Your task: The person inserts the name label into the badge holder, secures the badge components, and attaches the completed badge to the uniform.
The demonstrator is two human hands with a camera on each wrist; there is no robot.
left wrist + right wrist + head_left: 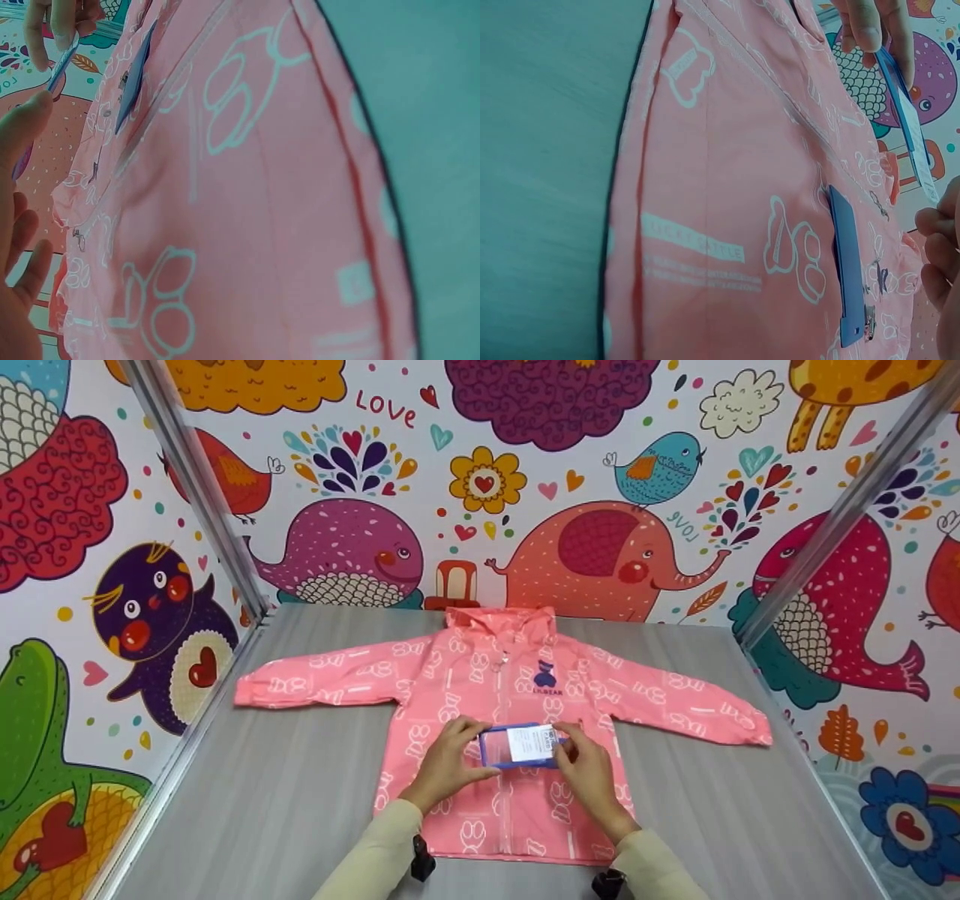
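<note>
Cartoon-print walls (517,484) are surrounding your grey wood-grain table (300,787), w/ a pink white-print zip jacket (525,802) lying flat. Just above it, your L hand (448,761) is gripping a clear, blue-edged rectangular holder (495,747); your R hand (589,769) is pinching a white printed card (529,743) at its R end. Flat blue rectangle (846,262) is resting below, on the jacket.

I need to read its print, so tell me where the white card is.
In the head view, the white card is right of and below centre, over the pink jacket, between the left hand and the right hand, nearer the right.
</note>
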